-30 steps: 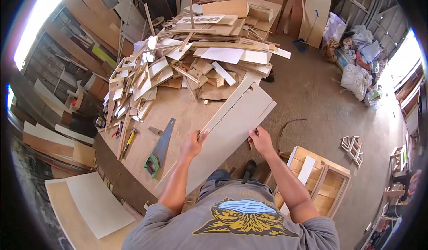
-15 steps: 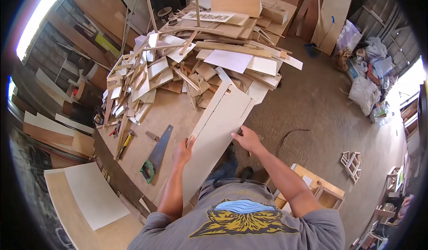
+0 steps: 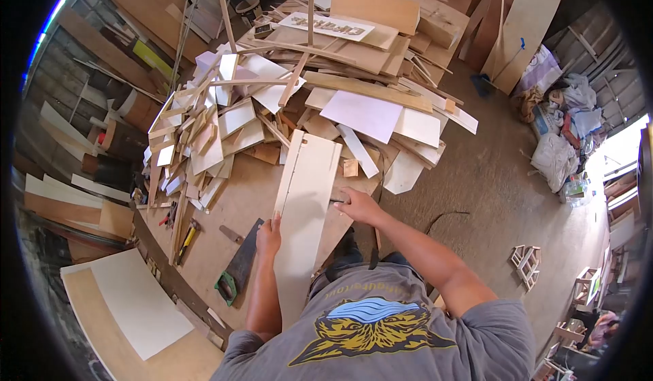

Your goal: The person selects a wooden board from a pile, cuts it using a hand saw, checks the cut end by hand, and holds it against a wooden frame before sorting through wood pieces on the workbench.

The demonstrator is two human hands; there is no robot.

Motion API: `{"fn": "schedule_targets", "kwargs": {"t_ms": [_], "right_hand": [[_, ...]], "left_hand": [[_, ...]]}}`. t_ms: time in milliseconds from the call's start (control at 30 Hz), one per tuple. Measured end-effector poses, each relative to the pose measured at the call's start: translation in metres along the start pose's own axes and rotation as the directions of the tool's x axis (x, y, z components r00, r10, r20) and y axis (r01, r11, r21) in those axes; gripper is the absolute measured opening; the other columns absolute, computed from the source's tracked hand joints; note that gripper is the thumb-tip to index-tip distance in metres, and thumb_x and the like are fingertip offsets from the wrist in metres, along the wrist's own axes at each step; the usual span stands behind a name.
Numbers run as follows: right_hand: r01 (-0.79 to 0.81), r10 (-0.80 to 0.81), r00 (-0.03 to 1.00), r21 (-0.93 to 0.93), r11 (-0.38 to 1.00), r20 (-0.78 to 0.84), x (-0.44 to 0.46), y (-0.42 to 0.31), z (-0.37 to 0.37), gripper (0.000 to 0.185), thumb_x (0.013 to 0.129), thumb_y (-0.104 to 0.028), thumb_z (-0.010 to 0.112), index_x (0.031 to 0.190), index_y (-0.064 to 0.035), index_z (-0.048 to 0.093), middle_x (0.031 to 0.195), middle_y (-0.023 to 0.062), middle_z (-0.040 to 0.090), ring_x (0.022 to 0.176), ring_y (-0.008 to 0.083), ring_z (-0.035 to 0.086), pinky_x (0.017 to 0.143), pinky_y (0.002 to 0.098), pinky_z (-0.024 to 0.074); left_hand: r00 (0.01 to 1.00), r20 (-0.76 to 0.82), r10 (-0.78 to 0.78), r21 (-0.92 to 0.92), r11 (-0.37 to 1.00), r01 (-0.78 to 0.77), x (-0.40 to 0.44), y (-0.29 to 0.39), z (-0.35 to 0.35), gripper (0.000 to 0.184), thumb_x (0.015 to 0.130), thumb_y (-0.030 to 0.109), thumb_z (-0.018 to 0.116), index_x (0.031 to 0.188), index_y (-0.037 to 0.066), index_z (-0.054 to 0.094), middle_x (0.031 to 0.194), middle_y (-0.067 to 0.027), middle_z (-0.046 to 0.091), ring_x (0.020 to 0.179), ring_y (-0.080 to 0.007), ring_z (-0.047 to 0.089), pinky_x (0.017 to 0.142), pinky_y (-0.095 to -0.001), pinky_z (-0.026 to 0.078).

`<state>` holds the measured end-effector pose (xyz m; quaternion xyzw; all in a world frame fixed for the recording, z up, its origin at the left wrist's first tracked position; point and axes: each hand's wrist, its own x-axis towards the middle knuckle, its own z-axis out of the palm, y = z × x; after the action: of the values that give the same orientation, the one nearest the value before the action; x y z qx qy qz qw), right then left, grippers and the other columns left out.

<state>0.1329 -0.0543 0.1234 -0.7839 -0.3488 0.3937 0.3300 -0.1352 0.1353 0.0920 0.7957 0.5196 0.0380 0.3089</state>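
Observation:
A long pale wooden board [image 3: 306, 204] with a dark line along its left side lies lengthwise in front of me on the plywood table [image 3: 235, 170]. My left hand [image 3: 268, 237] grips its left edge, fingers closed. At the right edge, my right hand [image 3: 357, 204] is closed around a small dark object whose shape is mostly hidden. Just left of the board is a handsaw with a green handle [image 3: 226, 288], its blade partly behind my left hand and forearm. A small wooden-handled tool [image 3: 231, 234] and a yellow-handled hammer [image 3: 188, 241] lie farther left.
A large heap of wood offcuts [image 3: 218, 123] covers the far side of the table. Filled plastic bags [image 3: 554, 150] stand at the right wall. A small wooden frame [image 3: 526, 267] is on the floor at right. Curved sheets [image 3: 136, 306] lie at the lower left.
The board has swung from a rightward slant to nearly straight ahead, its far end moving left and nearer. Both hands have moved left with it, and the saw blade is now partly covered.

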Motion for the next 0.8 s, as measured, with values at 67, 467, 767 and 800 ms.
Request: {"fn": "schedule_targets", "kwargs": {"t_ms": [67, 467, 767, 800], "right_hand": [[-0.017, 0.017, 1.0, -0.01, 1.0, -0.012, 0.019, 0.01, 0.001, 0.068, 0.089, -0.045, 0.069, 0.143, -0.0083, 0.053, 0.11, 0.0218, 0.072, 0.102, 0.0362, 0.07, 0.089, 0.0422, 0.054], [0.058, -0.072, 0.879, -0.045, 0.997, -0.472, 0.13, 0.078, -0.147, 0.049, 0.086, -0.028, 0.073, 0.127, -0.0035, 0.064, 0.104, 0.0181, 0.072, 0.097, 0.0305, 0.07, 0.087, 0.0411, 0.055], [-0.332, 0.04, 0.836, -0.446, 0.831, -0.547, 0.225, 0.169, -0.283, 0.058, 0.081, -0.008, 0.063, 0.138, -0.0032, 0.05, 0.142, 0.0203, 0.051, 0.134, 0.0385, 0.047, 0.11, 0.0513, 0.0409], [-0.331, 0.01, 0.835, -0.488, 0.808, -0.551, 0.233, 0.179, -0.288, 0.058, 0.082, -0.007, 0.062, 0.138, -0.0028, 0.05, 0.143, 0.0202, 0.05, 0.135, 0.038, 0.046, 0.111, 0.0522, 0.0403]], "left_hand": [[0.998, 0.002, -0.06, -0.015, 0.998, 0.06, 0.02, -0.009, 0.005, 0.068, 0.103, 0.06, 0.044, 0.093, -0.003, 0.068, 0.089, -0.0311, 0.067, 0.091, -0.0505, 0.065, 0.076, -0.0547, 0.048], [0.975, 0.03, -0.219, -0.191, 0.957, 0.22, 0.122, -0.004, 0.05, 0.075, 0.102, 0.064, 0.044, 0.097, -0.007, 0.068, 0.081, -0.0283, 0.065, 0.078, -0.0435, 0.064, 0.071, -0.049, 0.047], [0.943, -0.01, -0.332, -0.223, 0.92, 0.322, 0.173, 0.008, 0.088, 0.078, 0.101, 0.066, 0.045, 0.095, -0.008, 0.067, 0.071, -0.0193, 0.058, 0.069, -0.0279, 0.052, 0.067, -0.0448, 0.044], [0.929, 0.005, -0.37, -0.187, 0.912, 0.364, 0.174, 0.008, 0.088, 0.078, 0.101, 0.066, 0.045, 0.094, -0.009, 0.067, 0.069, -0.0178, 0.056, 0.068, -0.026, 0.05, 0.067, -0.0443, 0.043]]}}
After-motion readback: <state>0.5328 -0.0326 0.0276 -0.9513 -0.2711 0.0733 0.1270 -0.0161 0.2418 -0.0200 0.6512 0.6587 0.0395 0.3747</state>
